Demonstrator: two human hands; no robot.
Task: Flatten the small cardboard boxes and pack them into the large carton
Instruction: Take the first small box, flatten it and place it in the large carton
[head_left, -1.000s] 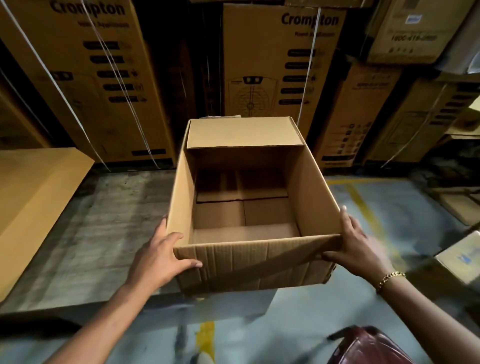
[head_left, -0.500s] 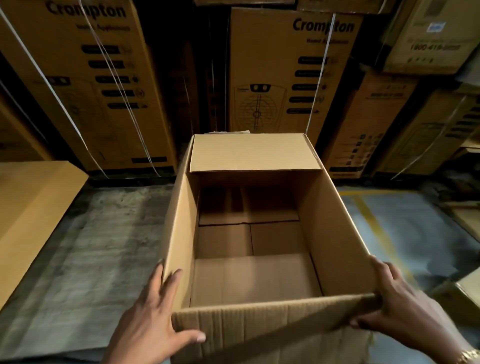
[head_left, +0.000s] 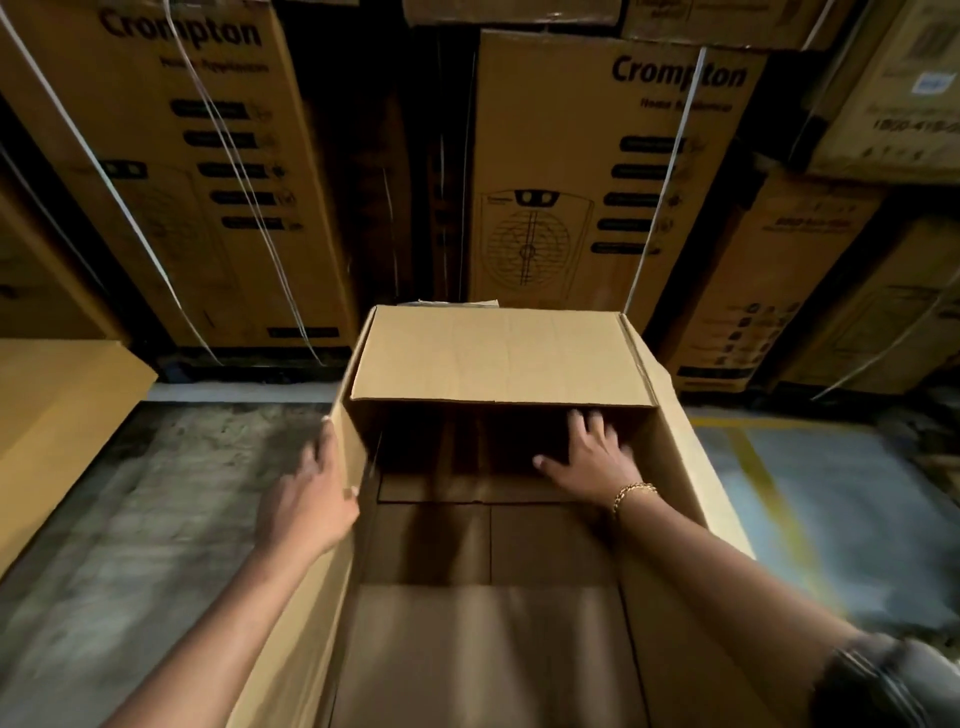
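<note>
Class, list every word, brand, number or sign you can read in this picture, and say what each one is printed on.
"Crompton": tall carton at back left, partly crossed by straps.
"Crompton": tall carton at back centre, above a fan drawing.
Line under each "Crompton": too blurred to read.
Dark feature labels on both cartons: unreadable.
Number on the upper right carton: blurred and cut off.
Open carton in front: no print visible.

Dim, warm warehouse light with motion blur

Light falls from above onto the carton's far flap (head_left: 501, 353); its interior sits in deep shadow. The left hand (head_left: 306, 504) and floor (head_left: 130, 519) smear with blur, and the stacked boxes (head_left: 613, 171) lean outward with wide-angle distortion.
</note>
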